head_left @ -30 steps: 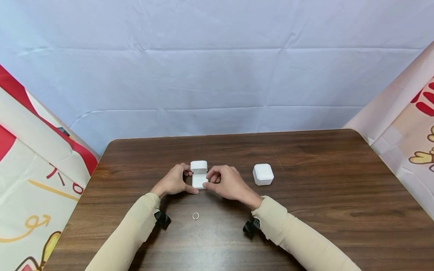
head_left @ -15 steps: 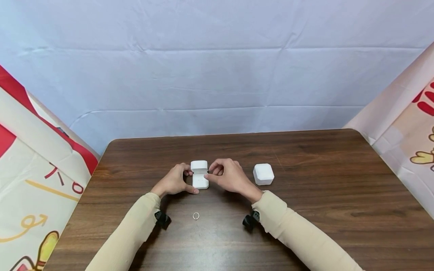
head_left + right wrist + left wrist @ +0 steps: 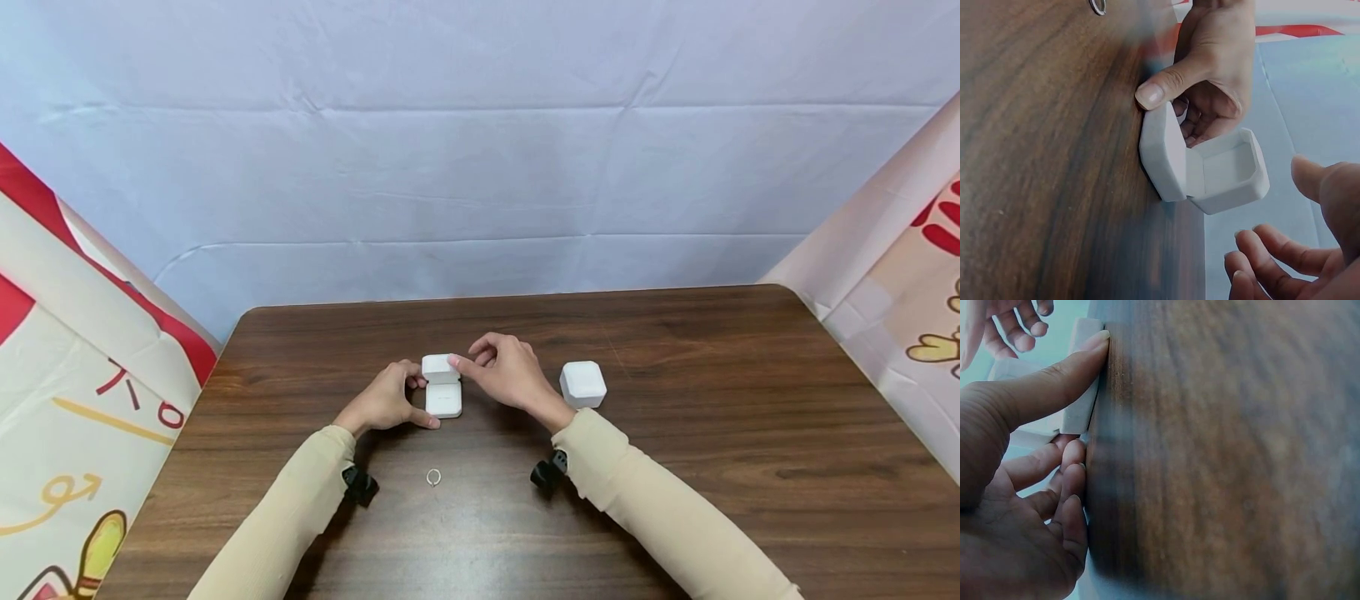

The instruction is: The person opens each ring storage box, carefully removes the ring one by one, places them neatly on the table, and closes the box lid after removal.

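Note:
A small white ring box (image 3: 444, 402) stands on the table with its lid (image 3: 438, 364) raised. My left hand (image 3: 385, 400) grips its base from the left, the thumb across the front and the fingers at the back. My right hand (image 3: 512, 372) hovers by the raised lid, its thumb overlapping the lid's corner in the head view. From the right wrist view, a gap shows between the right fingertips (image 3: 1244, 240) and the box, and nothing lies between thumb and fingers. A thin ring (image 3: 433, 470) lies on the wood in front of the box.
A second white box (image 3: 582, 383), closed, sits on the brown wooden table (image 3: 712, 417) to the right of my right hand. Behind the table hangs a pale cloth (image 3: 480, 167). Printed cloths (image 3: 90, 433) flank both sides.
My right hand has moved up and back from the box's base to beside its lid. The left hand keeps its grip, and the ring and second box stay in place.

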### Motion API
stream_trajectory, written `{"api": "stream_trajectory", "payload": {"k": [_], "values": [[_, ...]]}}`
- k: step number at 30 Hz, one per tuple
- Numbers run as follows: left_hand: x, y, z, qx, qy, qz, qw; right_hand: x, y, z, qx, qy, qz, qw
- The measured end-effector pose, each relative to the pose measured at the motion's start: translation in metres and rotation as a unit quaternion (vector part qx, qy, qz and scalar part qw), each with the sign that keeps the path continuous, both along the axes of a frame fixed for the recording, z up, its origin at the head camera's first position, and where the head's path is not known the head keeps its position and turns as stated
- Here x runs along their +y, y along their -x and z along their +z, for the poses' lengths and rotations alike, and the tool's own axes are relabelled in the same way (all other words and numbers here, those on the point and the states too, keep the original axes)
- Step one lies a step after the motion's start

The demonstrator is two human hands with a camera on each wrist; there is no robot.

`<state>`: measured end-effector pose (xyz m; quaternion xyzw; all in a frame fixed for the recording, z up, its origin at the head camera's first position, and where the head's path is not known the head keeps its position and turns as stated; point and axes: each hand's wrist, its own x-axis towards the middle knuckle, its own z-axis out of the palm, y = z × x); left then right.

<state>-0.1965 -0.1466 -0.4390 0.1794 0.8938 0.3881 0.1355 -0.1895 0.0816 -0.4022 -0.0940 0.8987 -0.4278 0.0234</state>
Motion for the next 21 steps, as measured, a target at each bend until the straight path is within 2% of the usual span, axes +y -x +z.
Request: {"api": "stream_trajectory", "payload": {"k": [6,15,21], "values": [[0.000,0.000,0.000,-0.004,0.001,-0.002,1.0000,-0.001,0.007,-0.003,-0.027,-0.001,0.008,1.000],[0.000,0.000,0.000,-0.008,0.001,0.000,1.0000,-0.001,0.016,-0.006,-0.103,0.018,0.039,0.994],[0.000,0.000,0.000,-0.009,-0.002,0.000,1.0000,-0.001,0.022,-0.008,-0.142,0.027,0.081,0.986]]}}
